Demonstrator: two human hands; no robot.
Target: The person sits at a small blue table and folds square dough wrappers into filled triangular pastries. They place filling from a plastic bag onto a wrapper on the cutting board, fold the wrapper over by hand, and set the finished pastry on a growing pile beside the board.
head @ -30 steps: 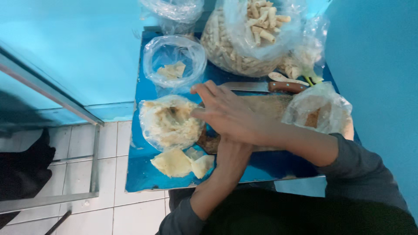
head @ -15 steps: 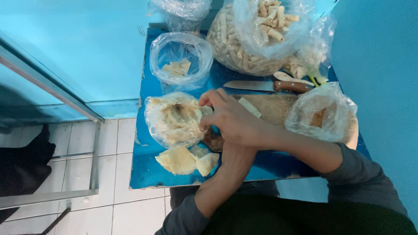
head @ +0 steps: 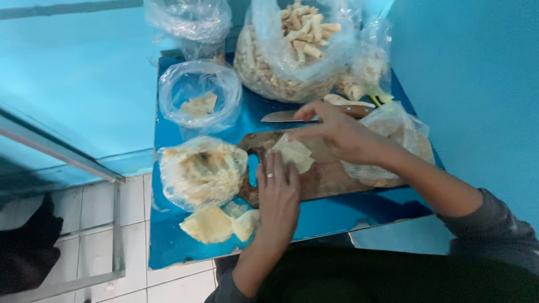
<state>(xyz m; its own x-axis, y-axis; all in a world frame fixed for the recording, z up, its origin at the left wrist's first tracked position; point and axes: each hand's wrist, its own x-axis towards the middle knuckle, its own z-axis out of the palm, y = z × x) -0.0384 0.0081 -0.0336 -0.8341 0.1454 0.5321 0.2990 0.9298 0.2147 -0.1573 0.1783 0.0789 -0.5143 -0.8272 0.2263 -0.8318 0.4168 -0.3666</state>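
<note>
Head view, worktop: a small blue worktop [head: 337, 216] fills the middle of the picture, with blue walls at 9 and 3 o'clock and white floor tiles at 7 o'clock.
Head view, board: a brown wooden cutting board [head: 320, 177] lies at the centre of the worktop, its handle end pointing toward 8 o'clock.
Head view, wrapper: a pale, square dough wrapper [head: 293, 152] lies on the board, at about 12 o'clock from the left hand and 9 o'clock from the right hand.
Head view, left hand: the left hand [head: 278, 193] rests flat on the board, fingers stretched out toward 12 o'clock, its grip open and holding nothing; its fingertips [head: 275, 160] touch the wrapper's near edge; a ring sits on one finger.
Head view, right hand: the right hand [head: 337, 134] comes in from 4 o'clock, its fingers spread loosely over the wrapper's far corner; its grip is slack, closed on nothing.
Head view, knife: a knife [head: 283, 116] lies at 12 o'clock from the board, its blade pointing to 9 o'clock and its handle hidden under the right hand.
Head view, bags: a clear bag of stacked wrappers [head: 202, 174] sits at 9 o'clock from the board; a clear bag with a few pieces [head: 199, 98] lies at 11 o'clock; a big bag of rolled pastries [head: 295, 47] stands at 12 o'clock; another bag [head: 401, 134] lies at 3 o'clock.
Head view, loose pieces: folded pale pieces [head: 219, 223] lie on the worktop at 7 o'clock from the board.
</note>
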